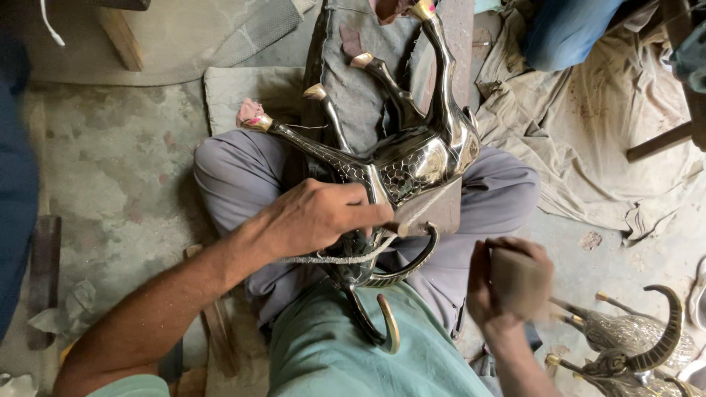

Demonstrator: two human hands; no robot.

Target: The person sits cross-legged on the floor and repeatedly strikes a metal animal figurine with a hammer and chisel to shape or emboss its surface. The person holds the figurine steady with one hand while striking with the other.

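Lap-wise, we've got the shiny dark metal horned animal figurine [412,162] lying upside down, legs pointing away, long axis along our body. Left hand [316,217] fingers press flat on its belly; right hand [511,283], off to the side, is curled around a brownish pad [521,281].

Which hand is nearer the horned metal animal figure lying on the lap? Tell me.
Left. The left hand rests on the metal animal figure on the lap; the right hand is off to its side, apart from it.
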